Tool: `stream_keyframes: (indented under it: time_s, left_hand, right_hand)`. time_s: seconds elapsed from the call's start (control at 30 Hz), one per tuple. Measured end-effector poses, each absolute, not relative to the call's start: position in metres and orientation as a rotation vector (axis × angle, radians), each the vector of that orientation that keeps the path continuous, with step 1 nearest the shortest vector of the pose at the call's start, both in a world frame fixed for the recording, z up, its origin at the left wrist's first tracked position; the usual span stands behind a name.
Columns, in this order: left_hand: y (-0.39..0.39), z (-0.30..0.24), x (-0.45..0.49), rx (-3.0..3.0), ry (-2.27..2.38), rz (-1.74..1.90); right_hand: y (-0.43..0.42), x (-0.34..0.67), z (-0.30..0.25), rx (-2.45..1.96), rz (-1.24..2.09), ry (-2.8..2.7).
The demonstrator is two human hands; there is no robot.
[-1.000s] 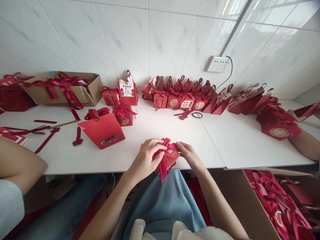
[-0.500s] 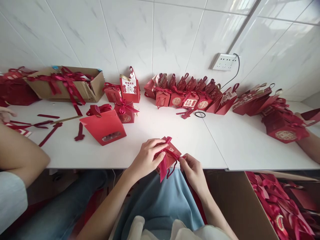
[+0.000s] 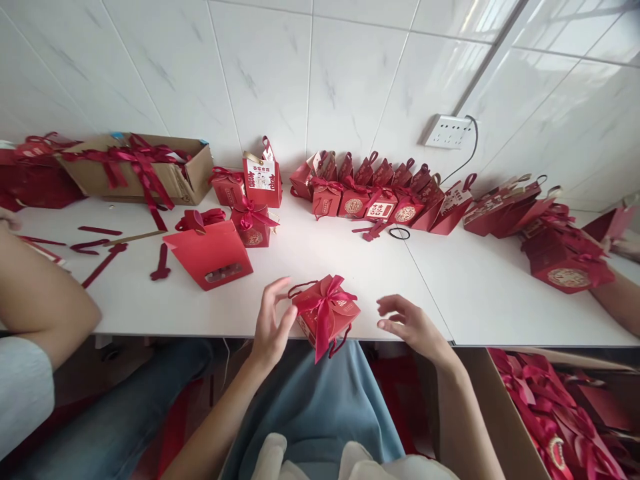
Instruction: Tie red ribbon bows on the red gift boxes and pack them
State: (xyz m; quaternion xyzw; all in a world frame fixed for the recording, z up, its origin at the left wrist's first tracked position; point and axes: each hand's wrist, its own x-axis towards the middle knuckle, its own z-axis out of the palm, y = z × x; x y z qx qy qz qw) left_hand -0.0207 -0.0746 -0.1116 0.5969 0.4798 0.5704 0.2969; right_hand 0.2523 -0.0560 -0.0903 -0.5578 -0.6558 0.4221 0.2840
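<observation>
A small red gift box (image 3: 345,309) with cord handles sits at the table's front edge, tilted toward me. A dark pink ribbon bow (image 3: 327,303) is tied over its top, one tail hanging down the front. My left hand (image 3: 273,323) is at the box's left side, fingers apart and curved; whether its fingertips touch the box I cannot tell. Off to the right of the box, my right hand (image 3: 407,323) hovers with its fingers spread and nothing in them.
A red window box (image 3: 215,257) and a bowed box (image 3: 253,227) stand left. Finished-looking red boxes (image 3: 380,205) line the wall. A cardboard box (image 3: 195,177) holds ribbons; another carton (image 3: 520,420) is below right. Other people's arms (image 3: 45,287) reach in from both sides.
My right hand has let go of the ribbon and moved right. My left hand has shifted left off the box top. The bow now shows fully, and the box appears turned.
</observation>
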Motion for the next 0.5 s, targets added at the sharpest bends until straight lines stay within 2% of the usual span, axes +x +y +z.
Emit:
stream_keyframes:
  time_s: [0.17, 0.33, 0.5]
  left_hand:
    - [-0.104, -0.146, -0.015, 1.514, 1.208, 1.354]
    - [-0.101, -0.141, -0.020, 1.575, 1.077, 1.209]
    - [-0.086, -0.117, -0.019, 1.429, 0.911, 1.365]
  right_hand:
    - [-0.029, 0.223, -0.106, -1.043, 1.198, -2.026]
    - [-0.021, 0.198, -0.105, -0.844, 1.313, -2.070]
    - [-0.043, 0.191, -0.092, -0.888, 0.871, -2.037]
